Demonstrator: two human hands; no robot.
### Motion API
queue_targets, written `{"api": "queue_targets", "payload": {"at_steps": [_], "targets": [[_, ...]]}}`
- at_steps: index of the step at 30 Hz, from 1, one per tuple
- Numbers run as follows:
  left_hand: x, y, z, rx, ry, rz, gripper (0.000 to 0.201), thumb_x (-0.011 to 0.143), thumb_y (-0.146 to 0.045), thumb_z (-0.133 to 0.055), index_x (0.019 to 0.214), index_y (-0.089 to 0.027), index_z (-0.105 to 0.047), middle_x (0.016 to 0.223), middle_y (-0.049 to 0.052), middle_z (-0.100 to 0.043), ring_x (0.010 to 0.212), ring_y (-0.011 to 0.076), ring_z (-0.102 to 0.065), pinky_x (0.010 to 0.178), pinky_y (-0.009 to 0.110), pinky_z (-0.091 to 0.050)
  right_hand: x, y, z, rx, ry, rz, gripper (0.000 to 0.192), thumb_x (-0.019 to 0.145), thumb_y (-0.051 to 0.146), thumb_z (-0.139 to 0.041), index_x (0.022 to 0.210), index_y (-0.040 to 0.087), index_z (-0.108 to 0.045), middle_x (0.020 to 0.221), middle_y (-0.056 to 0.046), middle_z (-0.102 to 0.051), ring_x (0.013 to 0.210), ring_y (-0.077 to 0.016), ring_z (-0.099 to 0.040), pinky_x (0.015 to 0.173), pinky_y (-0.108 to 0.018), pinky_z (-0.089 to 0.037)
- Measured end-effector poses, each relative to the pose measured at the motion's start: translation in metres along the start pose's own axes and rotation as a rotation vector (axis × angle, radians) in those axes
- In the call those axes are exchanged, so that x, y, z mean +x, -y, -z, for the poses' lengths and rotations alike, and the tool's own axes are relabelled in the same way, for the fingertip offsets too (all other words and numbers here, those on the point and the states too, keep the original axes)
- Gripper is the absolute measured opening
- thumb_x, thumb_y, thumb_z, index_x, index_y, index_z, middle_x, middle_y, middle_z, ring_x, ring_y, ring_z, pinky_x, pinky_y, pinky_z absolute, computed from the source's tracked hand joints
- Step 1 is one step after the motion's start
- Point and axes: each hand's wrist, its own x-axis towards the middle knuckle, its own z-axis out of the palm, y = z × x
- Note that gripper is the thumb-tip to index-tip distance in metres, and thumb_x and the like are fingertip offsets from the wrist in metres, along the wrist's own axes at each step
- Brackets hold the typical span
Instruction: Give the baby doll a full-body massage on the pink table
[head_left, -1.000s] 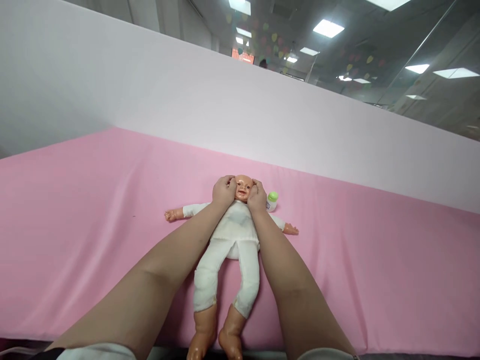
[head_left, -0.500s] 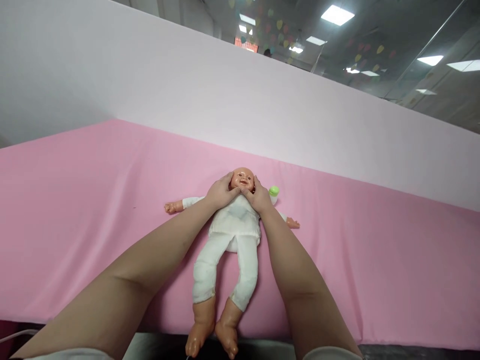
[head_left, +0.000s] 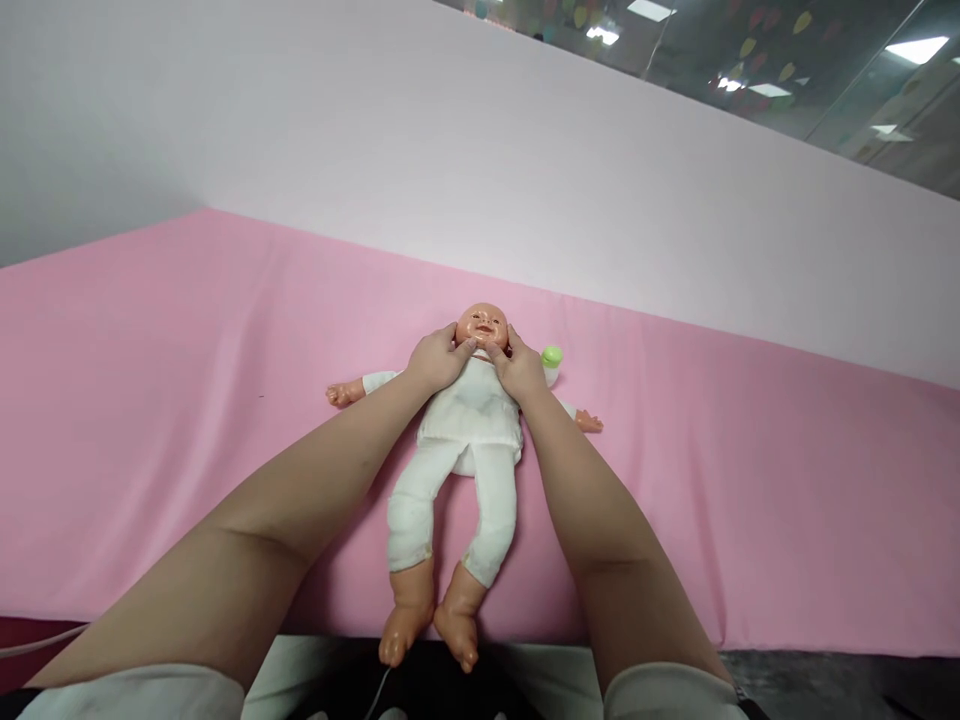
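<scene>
On the pink counter [head_left: 150, 400] a doll [head_left: 466, 440] lies face up, both hands at its chin: left hand [head_left: 435, 360] and right hand [head_left: 520, 370] open, fingertips touching. Green-capped bottle [head_left: 551, 364] just right of its head.

Bottle [head_left: 551, 362] right of doll's head [head_left: 481, 325]

A pink sheet [head_left: 750, 500] is covering the surface. On it a small bottle with a green cap [head_left: 551, 363] is standing near its far edge. Behind the pink sheet, a pale partition wall [head_left: 450, 150] is rising, with ceiling lights [head_left: 913, 48] glowing above.
</scene>
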Motion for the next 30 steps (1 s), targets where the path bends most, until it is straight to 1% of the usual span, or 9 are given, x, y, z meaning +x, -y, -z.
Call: {"api": "queue_targets", "payload": {"at_steps": [3, 8, 12, 15, 17, 19, 21, 24, 30], "targets": [[0.002, 0.004, -0.003, -0.04, -0.018, 0.003, 0.045, 0.104, -0.056, -0.049, 0.125, -0.023, -0.072, 0.121, 0.01, -0.08, 0.11, 0.0316, -0.072, 0.097, 0.041, -0.054, 0.0, -0.003, -0.003, -0.007, -0.024, 0.024, 0.069, 0.109, 0.059, -0.053, 0.164, 0.017, -0.048, 0.147, -0.016, -0.071, 0.139, -0.0317, -0.067, 0.118, -0.045, -0.052], [0.008, 0.014, -0.01, -0.084, -0.054, -0.009, 0.049, 0.108, -0.051, -0.038, 0.123, -0.022, -0.074, 0.126, 0.011, -0.079, 0.116, 0.0309, -0.071, 0.103, 0.042, -0.052, 0.002, -0.01, -0.009, 0.046, -0.079, 0.081, 0.06, 0.114, 0.052, -0.041, 0.162, 0.018, -0.052, 0.161, -0.013, -0.059, 0.154, -0.0263, -0.053, 0.126, -0.042, -0.044], [0.009, 0.015, -0.013, -0.123, -0.088, -0.01, 0.055, 0.11, -0.05, -0.03, 0.119, -0.021, -0.076, 0.121, 0.011, -0.08, 0.113, 0.029, -0.071, 0.103, 0.041, -0.052, 0.001, -0.013, -0.011, 0.104, -0.107, 0.096, 0.057, 0.115, 0.048, -0.034, 0.158, 0.018, -0.057, 0.162, -0.01, -0.058, 0.155, -0.0236, -0.052, 0.129, -0.041, -0.042], [0.007, 0.012, -0.011, -0.14, -0.074, -0.029, 0.055, 0.108, -0.058, -0.037, 0.122, -0.021, -0.076, 0.12, 0.01, -0.08, 0.11, 0.0292, -0.072, 0.101, 0.041, -0.053, -0.001, -0.01, -0.01, 0.114, -0.11, 0.065, 0.059, 0.113, 0.053, -0.041, 0.158, 0.018, -0.057, 0.158, -0.012, -0.062, 0.152, -0.0266, -0.056, 0.127, -0.044, -0.044], [0.006, 0.01, -0.009, -0.136, -0.049, -0.027, 0.053, 0.102, -0.063, -0.05, 0.124, -0.022, -0.075, 0.118, 0.009, -0.081, 0.105, 0.0294, -0.072, 0.097, 0.04, -0.054, -0.003, -0.007, -0.008, 0.111, -0.086, 0.03, 0.066, 0.107, 0.061, -0.054, 0.158, 0.02, -0.056, 0.151, -0.013, -0.068, 0.144, -0.0299, -0.063, 0.122, -0.047, -0.049], [0.005, 0.009, -0.008, -0.127, -0.036, -0.015, 0.051, 0.094, -0.061, -0.063, 0.126, -0.022, -0.075, 0.117, 0.007, -0.081, 0.102, 0.0291, -0.073, 0.094, 0.039, -0.055, -0.004, -0.003, -0.007, 0.118, -0.052, 0.011, 0.077, 0.097, 0.068, -0.067, 0.159, 0.023, -0.055, 0.141, -0.012, -0.075, 0.132, -0.0312, -0.072, 0.116, -0.048, -0.054], [0.006, 0.009, -0.008, -0.125, -0.033, -0.012, 0.049, 0.09, -0.056, -0.069, 0.127, -0.023, -0.074, 0.118, 0.006, -0.081, 0.103, 0.0289, -0.073, 0.093, 0.039, -0.055, -0.004, -0.001, -0.006, 0.127, -0.039, 0.008, 0.084, 0.091, 0.07, -0.074, 0.159, 0.026, -0.054, 0.133, -0.011, -0.078, 0.123, -0.0303, -0.076, 0.112, -0.049, -0.057], [0.007, 0.01, -0.008, -0.131, -0.031, -0.024, 0.048, 0.09, -0.055, -0.069, 0.126, -0.024, -0.074, 0.118, 0.006, -0.081, 0.103, 0.0289, -0.073, 0.092, 0.039, -0.055, -0.004, 0.0, -0.007, 0.122, -0.053, 0.008, 0.086, 0.089, 0.07, -0.075, 0.159, 0.026, -0.054, 0.129, -0.011, -0.08, 0.118, -0.0292, -0.078, 0.11, -0.049, -0.058], [0.006, 0.011, -0.009, -0.161, -0.033, -0.035, 0.05, 0.094, -0.06, -0.064, 0.127, -0.024, -0.074, 0.117, 0.005, -0.081, 0.103, 0.0282, -0.074, 0.092, 0.038, -0.055, -0.003, 0.0, -0.006, 0.142, -0.08, 0.001, 0.072, 0.091, 0.066, -0.075, 0.151, 0.027, -0.062, 0.125, -0.009, -0.081, 0.115, -0.0273, -0.078, 0.106, -0.044, -0.06]]}}
